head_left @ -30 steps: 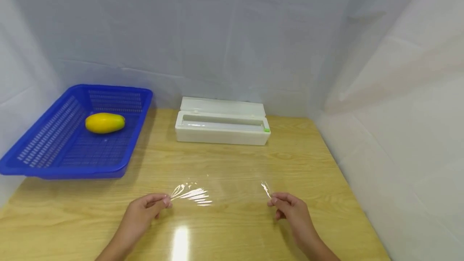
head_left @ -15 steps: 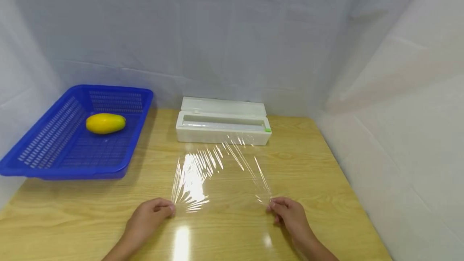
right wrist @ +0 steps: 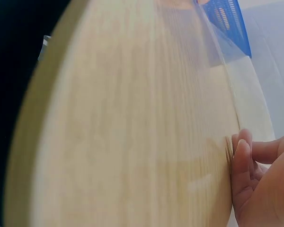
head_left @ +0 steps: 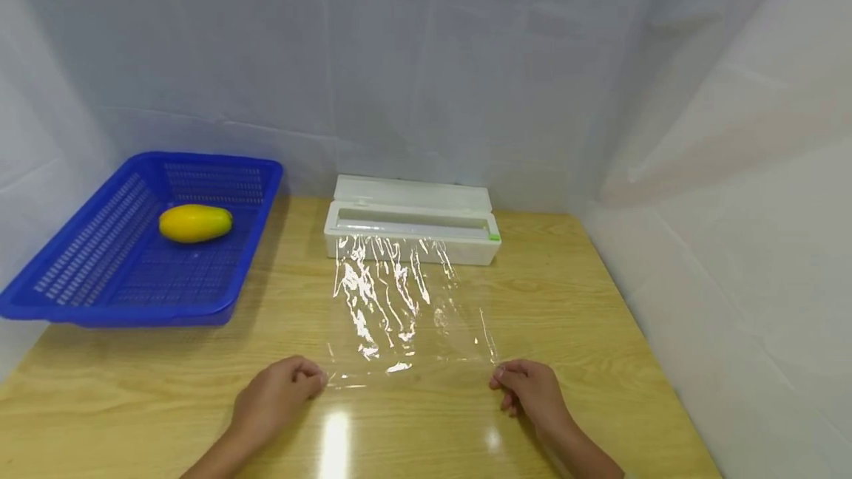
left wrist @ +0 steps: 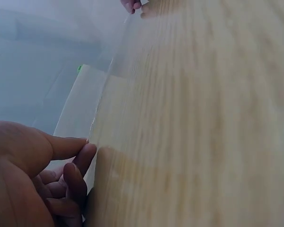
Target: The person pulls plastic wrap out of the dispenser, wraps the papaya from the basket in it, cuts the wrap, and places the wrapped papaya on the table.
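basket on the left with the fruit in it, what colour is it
The basket is bright blue with perforated walls and floor, holding a yellow fruit. Clearest in the head view.

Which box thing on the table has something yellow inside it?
The blue basket on the left; a yellow fruit lies in it. The white dispenser box in the middle holds only clear plastic wrap.

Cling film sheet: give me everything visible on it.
The cling film is a clear, thin plastic sheet, wrinkled and glinting with light streaks. It runs from the slot of the open white dispenser box toward the person, lying low over the wooden table; whether it is cut free cannot be told. The left hand pinches its near left corner, the right hand its near right corner.
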